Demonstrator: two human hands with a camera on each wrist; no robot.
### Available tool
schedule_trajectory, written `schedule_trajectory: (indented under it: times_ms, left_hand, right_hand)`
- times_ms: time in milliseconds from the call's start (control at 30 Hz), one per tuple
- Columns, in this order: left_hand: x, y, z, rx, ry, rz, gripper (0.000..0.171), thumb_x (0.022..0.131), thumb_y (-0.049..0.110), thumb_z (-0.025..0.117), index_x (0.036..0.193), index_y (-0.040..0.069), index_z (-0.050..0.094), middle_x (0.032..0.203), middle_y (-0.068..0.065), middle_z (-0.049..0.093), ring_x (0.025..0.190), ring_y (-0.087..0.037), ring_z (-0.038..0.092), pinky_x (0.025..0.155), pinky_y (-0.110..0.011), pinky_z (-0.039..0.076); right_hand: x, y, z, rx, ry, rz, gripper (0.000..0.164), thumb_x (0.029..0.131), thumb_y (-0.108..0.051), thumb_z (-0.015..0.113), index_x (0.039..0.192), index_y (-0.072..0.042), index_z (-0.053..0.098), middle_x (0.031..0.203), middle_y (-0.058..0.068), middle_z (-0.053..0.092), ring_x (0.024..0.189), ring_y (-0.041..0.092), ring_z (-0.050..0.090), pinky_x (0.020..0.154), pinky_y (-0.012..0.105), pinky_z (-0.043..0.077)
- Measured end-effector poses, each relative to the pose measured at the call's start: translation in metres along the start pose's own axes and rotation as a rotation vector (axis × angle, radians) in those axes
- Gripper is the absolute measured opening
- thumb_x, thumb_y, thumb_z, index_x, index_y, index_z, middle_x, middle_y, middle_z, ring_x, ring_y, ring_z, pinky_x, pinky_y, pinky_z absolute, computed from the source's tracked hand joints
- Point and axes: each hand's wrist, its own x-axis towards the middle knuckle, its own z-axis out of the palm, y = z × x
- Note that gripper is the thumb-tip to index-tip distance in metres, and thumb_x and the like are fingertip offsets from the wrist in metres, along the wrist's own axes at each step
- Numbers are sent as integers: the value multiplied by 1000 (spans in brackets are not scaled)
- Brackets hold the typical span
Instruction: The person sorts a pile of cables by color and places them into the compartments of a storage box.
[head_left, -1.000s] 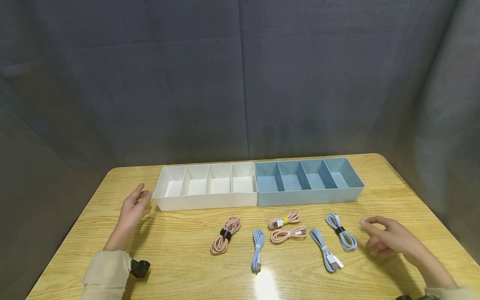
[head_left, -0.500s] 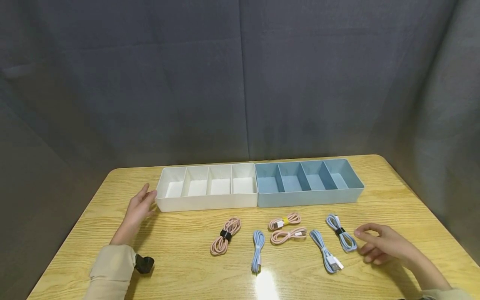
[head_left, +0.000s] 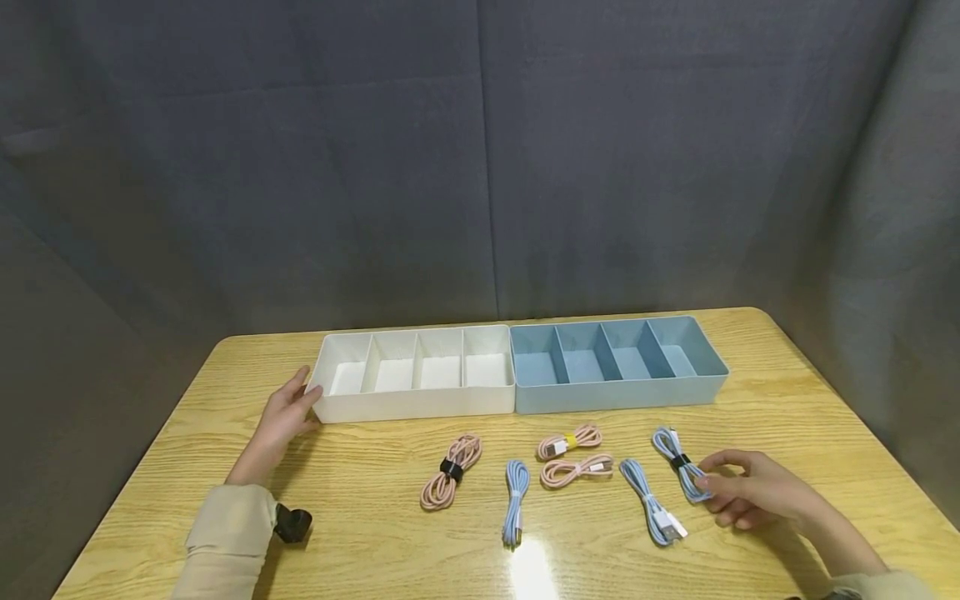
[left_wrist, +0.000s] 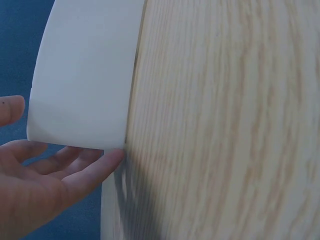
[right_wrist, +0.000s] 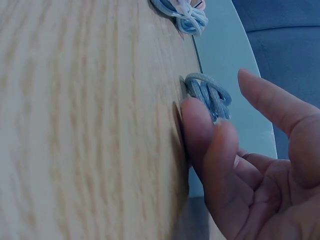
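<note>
Cable bundle, blue (head_left: 664,442), with black strap (head_left: 680,461), lies on table (head_left: 360,508); right hand (head_left: 761,489) has fingers parted about its near end, contact unclear. Left hand (head_left: 282,417), fingers extended, touches white tray (head_left: 412,406) at its outer end, probably to steady it. Strap likely keeps coils together. Counts: blue cables (head_left: 517,478), 3; pink cables (head_left: 436,493), 3; trays 2, white plus blue tray (head_left: 622,394), four compartments each.

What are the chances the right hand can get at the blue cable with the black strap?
Probably yes: the right hand is at the near end of that blue cable, and no other object appears to block the way.
</note>
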Motion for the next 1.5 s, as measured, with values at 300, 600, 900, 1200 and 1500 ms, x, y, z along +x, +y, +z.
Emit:
schedule_trajectory:
  times_ms: [300, 600, 900, 1200, 1500]
  left_hand:
    - [2, 0, 0, 33, -26, 32, 55, 100, 18, 34, 145, 1, 8, 142, -31, 20, 125, -44, 28, 95, -54, 37]
    - [5, -1, -1, 34, -35, 40, 54, 100, 16, 34, 145, 1, 9, 142, -31, 19, 123, -46, 30, 93, -53, 40]
    - [6, -3, -1, 33, -35, 23, 54, 100, 15, 34, 145, 1, 8, 142, -31, 18, 123, -46, 30, 93, -52, 40]
    - [6, -6, -1, 28, -34, 35, 54, 100, 16, 35, 145, 1, 8, 143, -31, 17, 123, -47, 30, 93, -52, 39]
    - [6, -7, -2, 35, -27, 36, 54, 100, 15, 35, 145, 1, 9, 144, -29, 17, 123, -45, 31, 93, -51, 41]
  right_hand:
    - [4, -2, 2, 6, -27, -20, 47, 88, -16, 61, 116, 17, 41, 74, 12, 66, 59, 16, 62, 50, 25, 53]
    - [5, -2, 2, 44, -9, -5, 34, 87, -15, 61, 105, 12, 49, 74, 10, 66, 60, 14, 63, 52, 24, 53]
    - [7, -1, 0, 80, 26, -44, 34, 88, -15, 60, 106, 11, 50, 76, 8, 67, 65, 16, 64, 56, 28, 55]
    - [8, -3, -1, 145, 10, -105, 29, 90, -12, 57, 109, 10, 50, 80, 10, 68, 67, 17, 64, 58, 27, 55]
    - [7, -9, -1, 177, -12, -170, 12, 93, -9, 51, 103, -7, 58, 80, 7, 68, 68, 15, 64, 57, 24, 54]
